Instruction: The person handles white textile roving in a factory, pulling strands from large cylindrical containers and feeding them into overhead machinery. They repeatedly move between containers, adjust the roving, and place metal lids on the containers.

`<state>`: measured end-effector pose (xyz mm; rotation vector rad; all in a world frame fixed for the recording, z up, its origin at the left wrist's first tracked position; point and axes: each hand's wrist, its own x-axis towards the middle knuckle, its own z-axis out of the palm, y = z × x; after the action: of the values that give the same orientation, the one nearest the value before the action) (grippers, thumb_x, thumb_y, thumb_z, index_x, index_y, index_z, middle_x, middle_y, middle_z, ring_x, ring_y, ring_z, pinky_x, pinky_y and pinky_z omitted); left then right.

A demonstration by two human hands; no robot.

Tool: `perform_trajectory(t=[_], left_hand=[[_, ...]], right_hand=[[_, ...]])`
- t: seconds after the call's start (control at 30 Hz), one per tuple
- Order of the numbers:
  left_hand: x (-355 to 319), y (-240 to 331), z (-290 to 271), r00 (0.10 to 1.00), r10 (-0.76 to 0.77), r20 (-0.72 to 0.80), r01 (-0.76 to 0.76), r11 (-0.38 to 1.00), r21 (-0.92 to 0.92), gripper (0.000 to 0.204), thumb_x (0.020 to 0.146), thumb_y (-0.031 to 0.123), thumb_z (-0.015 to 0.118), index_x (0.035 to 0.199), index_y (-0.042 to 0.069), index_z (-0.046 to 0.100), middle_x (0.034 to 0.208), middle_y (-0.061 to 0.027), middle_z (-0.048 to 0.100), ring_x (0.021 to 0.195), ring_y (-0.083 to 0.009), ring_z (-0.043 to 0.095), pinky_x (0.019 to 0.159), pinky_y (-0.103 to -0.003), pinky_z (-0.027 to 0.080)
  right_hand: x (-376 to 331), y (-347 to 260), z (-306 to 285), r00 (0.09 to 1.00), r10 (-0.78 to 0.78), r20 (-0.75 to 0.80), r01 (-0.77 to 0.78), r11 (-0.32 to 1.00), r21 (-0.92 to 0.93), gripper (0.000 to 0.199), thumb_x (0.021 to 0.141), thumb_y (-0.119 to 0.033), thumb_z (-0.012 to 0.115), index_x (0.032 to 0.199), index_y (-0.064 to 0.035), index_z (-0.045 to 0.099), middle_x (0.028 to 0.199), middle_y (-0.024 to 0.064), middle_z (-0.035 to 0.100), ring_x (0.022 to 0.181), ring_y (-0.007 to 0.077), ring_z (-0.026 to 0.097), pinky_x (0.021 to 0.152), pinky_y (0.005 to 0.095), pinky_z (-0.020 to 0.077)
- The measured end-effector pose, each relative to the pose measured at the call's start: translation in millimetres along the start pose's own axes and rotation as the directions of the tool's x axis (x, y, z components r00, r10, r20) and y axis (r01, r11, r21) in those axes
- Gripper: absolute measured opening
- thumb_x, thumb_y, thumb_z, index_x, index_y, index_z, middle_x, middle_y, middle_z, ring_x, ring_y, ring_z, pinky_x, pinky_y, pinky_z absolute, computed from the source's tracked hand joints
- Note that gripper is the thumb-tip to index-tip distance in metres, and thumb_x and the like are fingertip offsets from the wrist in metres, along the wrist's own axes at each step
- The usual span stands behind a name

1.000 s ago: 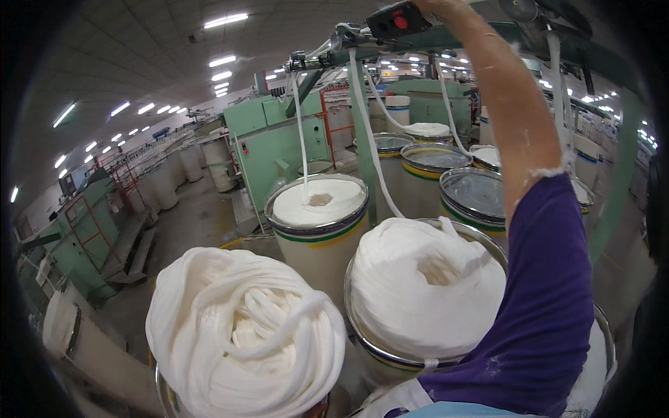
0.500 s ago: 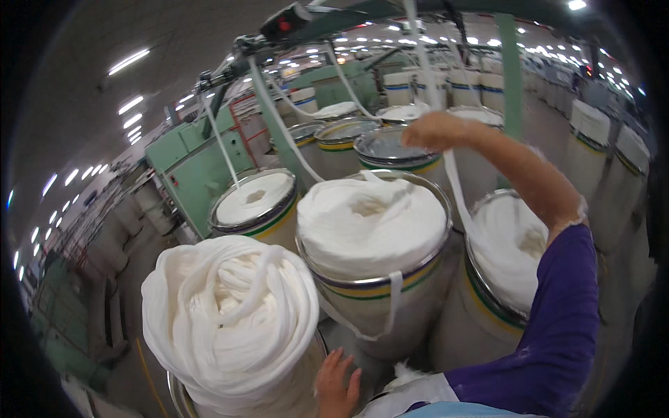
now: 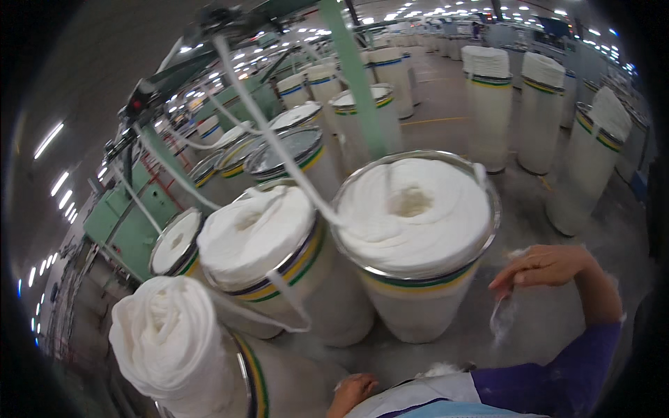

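My right hand (image 3: 540, 268) is out to the right, fingers closed in a pinch. A thin wisp of white fibre (image 3: 500, 319) hangs from them. Low in the middle, my left hand (image 3: 354, 391) is near my body, its fingers loosely bent with nothing visible in them. Just left of it leans a tall can (image 3: 289, 380) topped with a bulging coil of white sliver (image 3: 164, 334). The closest can to my right hand is a metal-rimmed one (image 3: 411, 306) full of coiled sliver (image 3: 439, 233). One sliver strand (image 3: 275, 136) runs from it up to the machine.
Another full can (image 3: 261, 244) stands at centre left, with a loose sliver end (image 3: 296, 306) drooping over its side. A green post (image 3: 352, 76) rises behind the cans. More filled cans (image 3: 488, 115) stand at the right on grey floor (image 3: 446, 136).
My view has swung to the right. My right hand has come down from above the cans to the right side, and the fibre wisp now shows. My left hand's fingers are less spread.
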<state>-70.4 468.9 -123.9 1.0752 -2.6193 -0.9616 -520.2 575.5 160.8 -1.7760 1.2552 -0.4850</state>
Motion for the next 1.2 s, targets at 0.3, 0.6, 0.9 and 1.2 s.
perform_trajectory(t=[0.3, 0.6, 0.9, 1.2], left_hand=[[195, 187, 177, 0.864, 0.150, 0.480, -0.233, 0.965, 0.118, 0.038, 0.090, 0.039, 0.058, 0.106, 0.006, 0.064, 0.107, -0.0183, 0.064, 0.102, -0.0372, 0.059, 0.085, -0.048, 0.047], [379, 333, 315, 0.648, 0.195, 0.736, -0.342, 0.938, 0.053, 0.048, 0.089, 0.040, 0.058, 0.124, 0.007, 0.059, 0.121, -0.0188, 0.061, 0.113, -0.0360, 0.056, 0.094, -0.045, 0.045], [619, 259, 460, 0.671, 0.077, 0.737, -0.327, 0.923, 0.201, 0.040, 0.087, 0.037, 0.056, 0.109, 0.006, 0.067, 0.104, -0.0176, 0.067, 0.097, -0.0349, 0.063, 0.083, -0.045, 0.049], [805, 283, 522, 0.695, 0.110, 0.711, -0.406, 0.875, 0.262, 0.036, 0.086, 0.036, 0.056, 0.100, 0.006, 0.069, 0.097, -0.0155, 0.069, 0.086, -0.0316, 0.065, 0.074, -0.044, 0.052]], right_hand=[[-317, 260, 25, 0.449, 0.815, -0.367, -0.863, 0.288, -0.415, 0.044, 0.100, -0.040, 0.038, 0.117, -0.0067, 0.063, 0.103, 0.0184, 0.065, 0.098, 0.0360, 0.061, 0.088, 0.0463, 0.0455], [-393, 354, -102, 0.504, 0.491, -0.711, -0.808, 0.558, -0.188, 0.031, 0.095, -0.033, 0.050, 0.100, -0.0053, 0.063, 0.088, 0.0161, 0.063, 0.083, 0.0348, 0.061, 0.075, 0.0464, 0.0461], [-450, 464, -313, 0.361, 0.211, -0.908, -0.764, 0.625, -0.159, 0.024, 0.088, -0.026, 0.061, 0.103, -0.0079, 0.066, 0.086, 0.0140, 0.066, 0.079, 0.0338, 0.062, 0.071, 0.0448, 0.0480], [-571, 587, -495, 0.035, 0.510, -0.859, -0.899, 0.392, 0.197, 0.035, 0.095, -0.035, 0.050, 0.107, -0.0061, 0.065, 0.092, 0.0160, 0.067, 0.084, 0.0346, 0.062, 0.076, 0.0440, 0.0486]])
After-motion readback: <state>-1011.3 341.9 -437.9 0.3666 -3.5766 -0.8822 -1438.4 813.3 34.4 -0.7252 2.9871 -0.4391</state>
